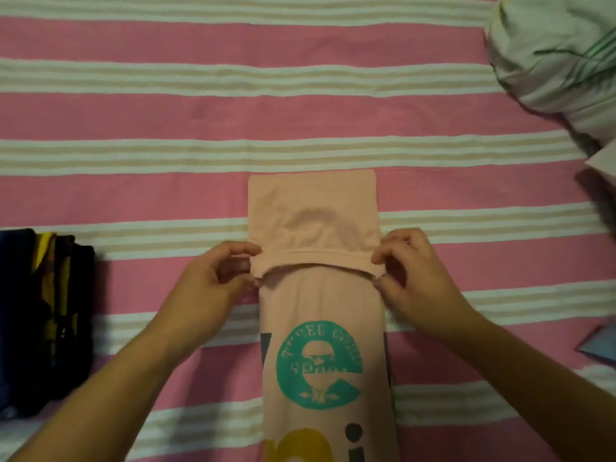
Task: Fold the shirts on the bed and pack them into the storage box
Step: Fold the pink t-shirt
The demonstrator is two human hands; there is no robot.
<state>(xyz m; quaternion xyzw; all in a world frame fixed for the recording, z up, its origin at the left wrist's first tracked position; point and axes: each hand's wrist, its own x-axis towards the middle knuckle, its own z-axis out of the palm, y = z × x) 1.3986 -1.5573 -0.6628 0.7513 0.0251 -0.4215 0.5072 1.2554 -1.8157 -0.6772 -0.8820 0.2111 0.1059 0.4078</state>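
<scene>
A pale pink shirt [320, 295] lies on the bed in a long narrow strip, with a teal round print and yellow letters toward me. Its far end is folded back, and the hem runs across the strip. My left hand [213, 278] pinches the left end of that hem. My right hand [410, 271] pinches the right end. Both hands hold the hem slightly raised off the strip. No storage box can be made out.
The bed has a pink sheet [233, 121] with white and beige stripes. A stack of dark folded clothes [43, 321] sits at the left edge. A pale green pillow [560, 55] lies at the top right. Light paper-like corners [600, 341] show at the right edge.
</scene>
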